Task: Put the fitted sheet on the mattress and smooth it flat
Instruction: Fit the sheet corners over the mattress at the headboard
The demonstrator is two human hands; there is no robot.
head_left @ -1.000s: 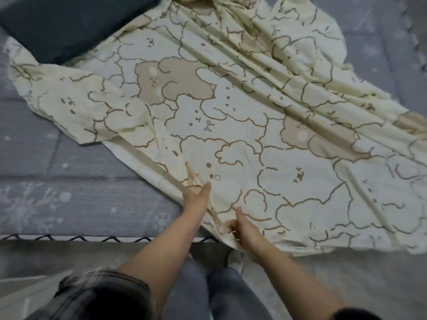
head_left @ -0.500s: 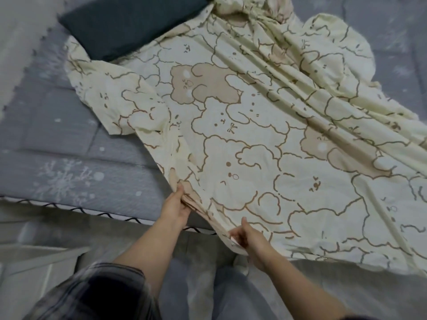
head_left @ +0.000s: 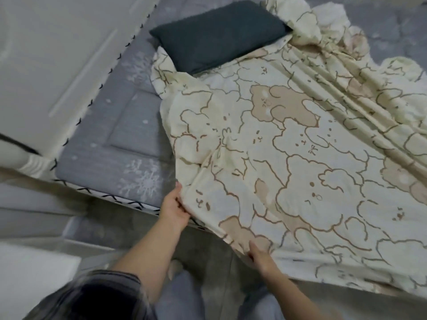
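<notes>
Sheet (head_left: 288, 162), cream with brown bear outlines, lay rumpled across the grey mattress (head_left: 120, 144), its near edge hanging off the mattress's front side. The left hand (head_left: 174, 210) pinched that edge near the mattress's front corner; the right hand (head_left: 260, 256) gripped it farther along, fingers curled into cloth. A dark pillow (head_left: 217, 34) rested on the sheet's far corner.

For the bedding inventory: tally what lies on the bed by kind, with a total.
Fitted sheet, cream with a bear print: 1
Pillow, dark: 1
Mattress, grey: 1
Total: 3
</notes>
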